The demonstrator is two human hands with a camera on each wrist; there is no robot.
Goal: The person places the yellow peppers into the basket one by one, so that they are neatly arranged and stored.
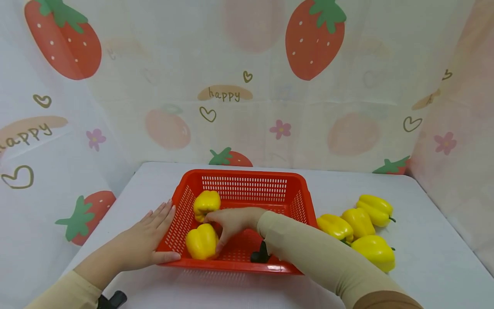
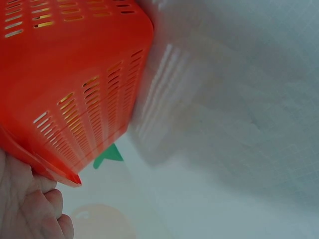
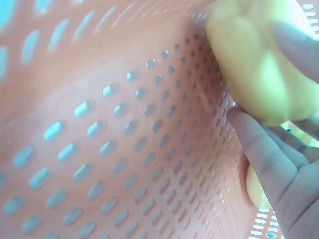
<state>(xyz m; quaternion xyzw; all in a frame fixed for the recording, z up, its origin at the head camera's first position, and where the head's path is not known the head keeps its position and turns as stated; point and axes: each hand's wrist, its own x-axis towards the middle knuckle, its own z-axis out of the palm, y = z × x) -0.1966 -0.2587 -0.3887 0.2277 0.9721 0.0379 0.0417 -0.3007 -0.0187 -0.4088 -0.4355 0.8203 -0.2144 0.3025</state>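
Observation:
Inside the red basket [image 1: 241,267] [image 2: 65,50] [image 3: 60,94], two yellow peppers lie at the left side. My right hand [image 1: 233,221] [image 3: 279,164] reaches in and holds the nearer pepper [image 1: 201,242] [image 3: 259,59] between thumb and fingers. Just behind it sits the other pepper [image 1: 207,204], close to the fingertips; in the right wrist view it is partly hidden by the hand. My left hand [image 1: 148,238] [image 2: 30,204] rests with straight, spread fingers on the basket's left rim, its thumb on the front left corner.
To the basket's right, several yellow peppers [image 1: 373,253] lie grouped on the white table [image 1: 428,240]. A curtain [image 1: 247,128] printed with strawberries stands behind and at both sides. My right forearm crosses the basket's front right rim.

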